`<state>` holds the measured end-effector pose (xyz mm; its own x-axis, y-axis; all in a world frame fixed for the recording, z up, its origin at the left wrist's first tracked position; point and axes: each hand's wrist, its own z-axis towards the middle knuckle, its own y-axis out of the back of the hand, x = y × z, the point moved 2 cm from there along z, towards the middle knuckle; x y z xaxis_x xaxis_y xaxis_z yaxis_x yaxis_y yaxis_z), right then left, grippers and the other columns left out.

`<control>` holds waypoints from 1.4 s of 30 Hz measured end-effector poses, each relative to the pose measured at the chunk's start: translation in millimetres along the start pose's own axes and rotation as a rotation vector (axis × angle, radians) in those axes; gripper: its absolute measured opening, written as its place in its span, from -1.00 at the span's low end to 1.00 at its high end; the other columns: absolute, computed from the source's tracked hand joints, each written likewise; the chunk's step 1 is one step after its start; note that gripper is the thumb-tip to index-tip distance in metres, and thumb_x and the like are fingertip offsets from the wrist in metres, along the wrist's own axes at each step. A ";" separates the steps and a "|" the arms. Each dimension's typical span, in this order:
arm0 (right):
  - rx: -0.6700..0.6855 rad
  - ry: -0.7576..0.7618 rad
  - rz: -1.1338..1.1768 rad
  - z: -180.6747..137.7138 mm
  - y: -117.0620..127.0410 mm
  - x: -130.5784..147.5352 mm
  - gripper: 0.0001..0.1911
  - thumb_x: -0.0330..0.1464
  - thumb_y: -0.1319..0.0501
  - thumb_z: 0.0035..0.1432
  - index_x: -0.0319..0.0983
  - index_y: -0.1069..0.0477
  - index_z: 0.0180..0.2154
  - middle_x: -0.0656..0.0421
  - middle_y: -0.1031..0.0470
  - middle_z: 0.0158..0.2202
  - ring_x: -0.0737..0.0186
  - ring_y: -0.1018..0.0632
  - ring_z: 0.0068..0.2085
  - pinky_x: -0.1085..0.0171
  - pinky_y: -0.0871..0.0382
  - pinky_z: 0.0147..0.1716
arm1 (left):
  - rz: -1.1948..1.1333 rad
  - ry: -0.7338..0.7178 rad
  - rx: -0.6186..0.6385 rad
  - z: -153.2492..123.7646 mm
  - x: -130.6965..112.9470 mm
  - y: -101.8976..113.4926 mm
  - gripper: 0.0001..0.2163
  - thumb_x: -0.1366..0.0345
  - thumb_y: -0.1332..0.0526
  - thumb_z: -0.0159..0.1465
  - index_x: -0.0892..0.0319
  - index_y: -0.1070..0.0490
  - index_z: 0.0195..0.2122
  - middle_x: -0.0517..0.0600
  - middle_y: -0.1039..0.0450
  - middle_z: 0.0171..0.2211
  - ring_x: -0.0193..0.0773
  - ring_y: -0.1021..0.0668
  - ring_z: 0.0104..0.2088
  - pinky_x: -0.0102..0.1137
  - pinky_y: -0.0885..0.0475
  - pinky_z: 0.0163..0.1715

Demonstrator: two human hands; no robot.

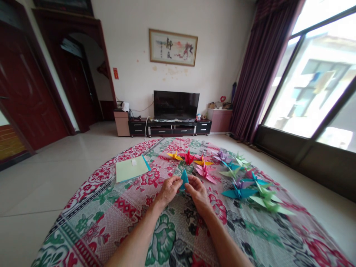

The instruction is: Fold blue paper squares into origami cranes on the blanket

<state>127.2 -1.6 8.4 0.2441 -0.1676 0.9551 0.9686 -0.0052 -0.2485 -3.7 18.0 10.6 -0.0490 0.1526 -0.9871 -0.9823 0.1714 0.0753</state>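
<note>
A small piece of folded blue paper (184, 178), pointed at the top, is pinched between my two hands over the middle of the table. My left hand (170, 188) grips its left edge with thumb and forefinger. On the opposite edge, my right hand (198, 190) holds it the same way. Just beyond my fingers sit a red paper crane (188, 158), a yellow paper crane (175, 156) and a pink paper crane (205, 171). Left of my hands lies a stack of pale green paper sheets (132, 170), with blue paper showing beneath and a small white piece on top.
Several more paper cranes, blue (239, 192), green (268, 202) and purple, cover the table's right side. A flowered tablecloth (130, 237) drapes the round table. Further back are a television (176, 105) on a low cabinet (172, 128), a purple curtain (250, 74) and a window.
</note>
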 end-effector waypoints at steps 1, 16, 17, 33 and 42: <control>-0.002 0.009 -0.004 0.3 0.3 -0.8 -0.57 -0.18 -0.35 -0.20 -0.18 -0.35 -0.24 0.21 -0.50 -0.36 0.25 -0.50 -0.36 0.31 -0.38 -0.38 | -0.004 0.008 -0.015 0.2 0.1 0.2 -0.74 0.12 -0.14 0.11 0.23 -0.44 -0.36 -0.10 -0.36 -0.58 -0.36 -0.39 -0.55 -0.47 -0.30 -0.51; 0.076 -0.125 0.095 4.2 8.6 -8.3 -0.53 -0.21 -0.37 -0.21 -0.21 -0.35 -0.22 0.20 -0.51 -0.36 0.29 -0.51 -0.38 0.31 -0.40 -0.38 | -0.150 0.095 0.025 -1.4 -0.5 2.9 -0.72 0.12 -0.25 0.00 0.25 -0.45 -0.40 -0.09 -0.41 -0.60 -0.34 -0.43 -0.58 -0.46 -0.33 -0.55; 0.077 -0.120 0.090 4.4 8.2 -9.0 -0.54 -0.21 -0.37 -0.20 -0.21 -0.35 -0.22 0.21 -0.51 -0.36 0.30 -0.51 -0.39 0.32 -0.39 -0.39 | -0.142 0.089 0.034 -1.8 -1.1 3.2 -0.72 0.12 -0.26 -0.01 0.25 -0.45 -0.38 -0.08 -0.42 -0.59 -0.35 -0.43 -0.57 -0.47 -0.32 -0.55; 0.137 -0.090 0.012 3.8 7.8 -5.4 -0.59 -0.21 -0.34 -0.15 -0.19 -0.40 -0.20 0.18 -0.52 -0.28 0.27 -0.51 -0.35 0.33 -0.36 -0.38 | -0.110 0.100 0.060 -1.2 -1.0 2.3 -0.79 0.25 -0.24 -0.03 0.26 -0.46 -0.40 -0.07 -0.45 -0.52 -0.39 -0.41 -0.56 -0.47 -0.28 -0.52; 0.118 -0.062 -0.039 2.7 4.4 -3.4 -0.64 -0.32 -0.33 -0.19 -0.23 -0.37 -0.26 0.29 -0.45 -0.52 0.41 -0.40 -0.55 0.40 -0.25 -0.53 | -0.072 0.105 0.031 -4.6 -4.5 0.8 -0.82 0.32 -0.22 -0.05 0.26 -0.47 -0.40 -0.09 -0.43 -0.57 -0.42 -0.37 -0.59 -0.50 -0.27 -0.56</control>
<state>130.8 1.6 4.5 0.2051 -0.1085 0.9727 0.9752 0.1065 -0.1938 -5.1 13.0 14.4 0.0011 0.0362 -0.9993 -0.9780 0.2083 0.0065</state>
